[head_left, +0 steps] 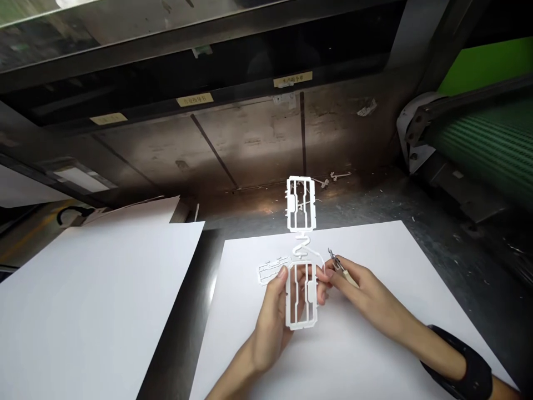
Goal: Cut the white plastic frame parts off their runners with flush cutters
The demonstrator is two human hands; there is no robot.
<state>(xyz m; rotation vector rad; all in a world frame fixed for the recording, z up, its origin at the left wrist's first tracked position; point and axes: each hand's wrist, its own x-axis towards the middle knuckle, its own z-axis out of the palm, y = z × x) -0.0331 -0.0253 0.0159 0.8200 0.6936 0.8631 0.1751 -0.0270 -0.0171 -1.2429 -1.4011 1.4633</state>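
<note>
My left hand (268, 322) is closed on a white plastic frame (311, 291), thumb along its left edge and fingers behind it. A wavy white runner (302, 251) joins it to a second, similar frame (291, 203) that sticks out above. In my right hand (364, 291) sits a small pair of nippers (335, 260) with metal jaws pointing up and a pale handle. My right fingertips also touch the thin end of the runner, by the held frame's upper right corner. Behind my left thumb, another white frame (273, 270) lies on the white sheet (353, 355).
A stack topped with white sheets (83, 311) stands on the left. Runner scraps (333, 176) lie on the dark metal table (383, 200) near the stained metal back panel (250, 139). A green conveyor belt (491, 128) runs at right. A black band (458, 361) wraps my right forearm.
</note>
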